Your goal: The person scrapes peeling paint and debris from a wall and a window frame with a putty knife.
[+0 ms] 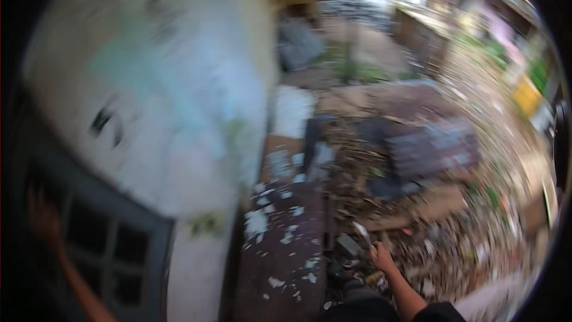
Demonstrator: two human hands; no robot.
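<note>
My left hand (44,214) is raised at the far left, in front of a grey frame with dark panes (110,226). Its fingers look stretched out and hold nothing I can see, though blur softens them. At the lower middle my right hand (381,257) is closed around a small tool with a pale, blade-like end (360,229), which points up and away to the left. Blur hides its exact kind. Beside the frame rises a whitish wall (179,125) with faded green and blue patches and dark marks.
Pale flakes lie scattered over a dark brown board (256,280) along the wall's foot. Rubble and dry debris (441,232) cover the ground to the right. Corrugated sheets (435,149) and a grey block (348,244) lie there. Farther off stands something yellow (527,96).
</note>
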